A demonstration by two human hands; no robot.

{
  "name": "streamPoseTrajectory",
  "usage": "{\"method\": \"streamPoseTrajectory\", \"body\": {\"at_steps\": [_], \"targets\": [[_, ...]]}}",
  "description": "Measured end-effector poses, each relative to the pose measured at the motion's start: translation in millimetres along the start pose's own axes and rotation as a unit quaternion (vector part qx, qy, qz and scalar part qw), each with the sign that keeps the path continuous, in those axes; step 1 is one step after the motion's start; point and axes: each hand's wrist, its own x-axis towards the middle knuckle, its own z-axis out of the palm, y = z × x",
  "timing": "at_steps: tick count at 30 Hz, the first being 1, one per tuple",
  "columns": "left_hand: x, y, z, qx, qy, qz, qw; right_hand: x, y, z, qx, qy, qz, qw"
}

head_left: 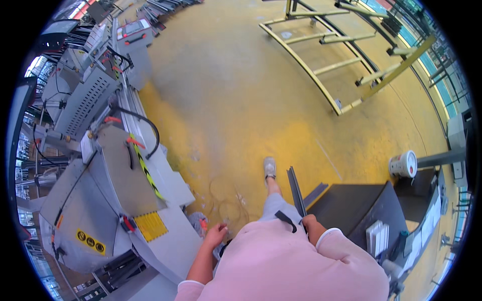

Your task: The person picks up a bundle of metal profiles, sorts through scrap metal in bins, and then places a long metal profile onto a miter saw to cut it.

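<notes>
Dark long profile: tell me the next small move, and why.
Probably bring the left hand across to steady the dark profile: only the right hand seems to hold it, beside the hip, and its length juts forward.

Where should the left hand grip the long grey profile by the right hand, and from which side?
Probably around the middle of the long grey profile, with the left hand coming from its left. It looks slim and straight; the right hand is at its near end, and the shorter profile and dark surface lie to its right.
</notes>
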Motion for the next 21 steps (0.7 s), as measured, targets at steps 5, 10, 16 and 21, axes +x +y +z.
{"method": "streamPoseTrajectory", "body": {"at_steps": [5,10,16,21], "targets": [[104,121,-86,-0.104,0.075,-0.089,0.988,88,-224,-171,-0.205,-0.004,-0.140,0.969],[191,236,-178,-0.187,0.127,-0.047,0.973,108,-437,-359,-0.133,0.141,-0.178,0.965],[343,280,-237,-0.238,0.133,-0.142,0.952,136,-615,-444,-0.061,0.201,-0.250,0.945],[478,275,-300,-0.020,-0.050,-0.114,0.992,161,-765,-466,-0.053,0.201,-0.228,0.951]]}}
